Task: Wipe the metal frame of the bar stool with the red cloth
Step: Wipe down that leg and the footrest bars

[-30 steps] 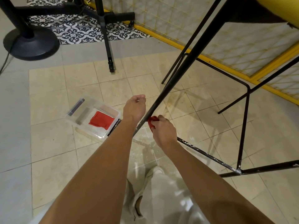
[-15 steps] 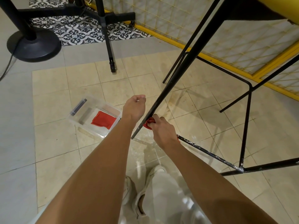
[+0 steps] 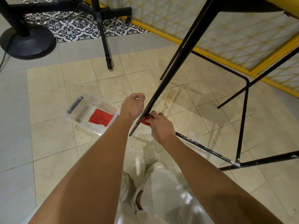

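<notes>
The bar stool's black metal frame (image 3: 181,55) slants down from the upper right, and its near leg ends just above the tiled floor. My right hand (image 3: 159,126) grips a bunched red cloth (image 3: 144,120) pressed against the lower end of that leg. My left hand (image 3: 133,105) hovers just left of the leg, fingers loosely curled and holding nothing. A paint-flecked lower rail (image 3: 207,148) runs right from under my right hand.
A clear plastic tray (image 3: 84,125) on the floor to the left holds a second red cloth (image 3: 100,118) and a dark tube. A black round stand base (image 3: 29,43) and a tripod leg (image 3: 103,38) stand behind. A yellow-framed mesh panel (image 3: 226,29) lines the right. My shoes are below.
My right hand has slid the red cloth a little further down the leg toward its tip. The left hand has stayed beside the leg.
</notes>
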Demonstrator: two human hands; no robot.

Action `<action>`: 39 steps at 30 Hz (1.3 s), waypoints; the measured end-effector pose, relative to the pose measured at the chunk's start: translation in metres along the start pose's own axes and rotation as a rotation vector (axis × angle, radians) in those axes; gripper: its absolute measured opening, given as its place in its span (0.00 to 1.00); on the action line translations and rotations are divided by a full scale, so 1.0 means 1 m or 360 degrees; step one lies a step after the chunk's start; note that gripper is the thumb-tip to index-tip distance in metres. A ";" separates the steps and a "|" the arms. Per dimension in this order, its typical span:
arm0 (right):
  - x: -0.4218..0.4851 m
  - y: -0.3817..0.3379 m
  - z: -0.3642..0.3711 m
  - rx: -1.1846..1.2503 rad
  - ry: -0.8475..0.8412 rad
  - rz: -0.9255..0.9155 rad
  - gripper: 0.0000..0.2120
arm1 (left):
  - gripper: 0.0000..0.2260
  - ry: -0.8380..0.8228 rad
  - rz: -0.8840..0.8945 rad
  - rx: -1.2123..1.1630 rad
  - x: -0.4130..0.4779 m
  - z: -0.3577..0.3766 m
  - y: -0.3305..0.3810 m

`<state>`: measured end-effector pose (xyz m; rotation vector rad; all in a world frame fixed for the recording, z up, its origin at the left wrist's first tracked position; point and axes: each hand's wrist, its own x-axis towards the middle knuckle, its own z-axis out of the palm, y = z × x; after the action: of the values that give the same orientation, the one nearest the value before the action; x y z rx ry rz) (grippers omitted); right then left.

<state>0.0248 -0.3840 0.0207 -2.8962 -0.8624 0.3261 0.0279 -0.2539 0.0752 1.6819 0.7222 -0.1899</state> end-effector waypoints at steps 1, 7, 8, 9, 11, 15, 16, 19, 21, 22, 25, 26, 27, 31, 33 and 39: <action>-0.001 0.000 0.000 -0.0008 -0.0009 -0.0016 0.16 | 0.16 -0.0007 -0.0001 0.0002 -0.001 0.000 0.000; -0.001 0.004 -0.014 -0.0058 -0.0019 -0.0146 0.15 | 0.15 -0.0034 0.0033 0.0018 -0.006 0.000 0.002; -0.001 0.003 -0.016 -0.0028 0.0030 -0.0105 0.15 | 0.15 -0.0029 0.0034 0.0014 -0.007 -0.001 0.003; 0.000 0.003 -0.016 0.0004 0.0069 -0.0064 0.15 | 0.14 -0.0025 0.0036 0.0011 -0.008 -0.001 0.003; 0.001 0.001 -0.014 0.0001 0.0047 -0.0041 0.16 | 0.14 -0.0022 0.0042 0.0024 -0.009 -0.002 0.003; -0.003 -0.001 -0.005 -0.0070 -0.0048 -0.0039 0.18 | 0.13 -0.0021 0.0047 0.0060 -0.010 -0.005 0.003; -0.003 -0.001 -0.006 -0.0068 -0.0065 -0.0037 0.19 | 0.13 -0.0024 0.0041 0.0056 -0.010 -0.006 0.003; -0.003 -0.003 -0.014 0.0002 -0.0139 -0.0005 0.18 | 0.13 -0.0032 0.0047 0.0070 -0.011 -0.010 0.004; -0.007 -0.004 -0.025 0.0178 -0.0116 0.0101 0.16 | 0.14 -0.0037 0.0051 0.0145 -0.017 -0.013 0.005; -0.010 -0.005 -0.031 0.0283 -0.0055 0.0156 0.15 | 0.13 -0.0044 0.0052 0.0188 -0.020 -0.014 0.005; -0.021 -0.013 -0.051 0.0563 0.0117 0.0261 0.13 | 0.15 -0.0093 0.0035 0.0297 -0.033 -0.016 0.007; -0.025 -0.016 -0.057 0.0647 0.0158 0.0273 0.13 | 0.16 -0.0117 0.0033 0.0289 -0.039 -0.017 0.008; -0.029 -0.019 -0.064 0.0724 0.0206 0.0275 0.13 | 0.18 -0.0148 0.0021 0.0264 -0.044 -0.016 0.011; -0.045 -0.027 -0.083 0.1089 0.0440 0.0247 0.14 | 0.25 -0.0132 -0.0016 0.0046 -0.065 -0.013 0.021; -0.046 -0.031 -0.093 0.1301 0.0498 0.0276 0.16 | 0.22 -0.0125 -0.0010 -0.0240 -0.075 -0.011 0.025; -0.059 -0.032 -0.139 0.1810 0.0622 0.0323 0.34 | 0.16 -0.0213 0.0275 -0.0697 -0.105 -0.017 0.055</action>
<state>-0.0075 -0.3950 0.1708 -1.8596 -0.1746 0.1615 -0.0291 -0.2791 0.1772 1.2901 0.4732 -0.0181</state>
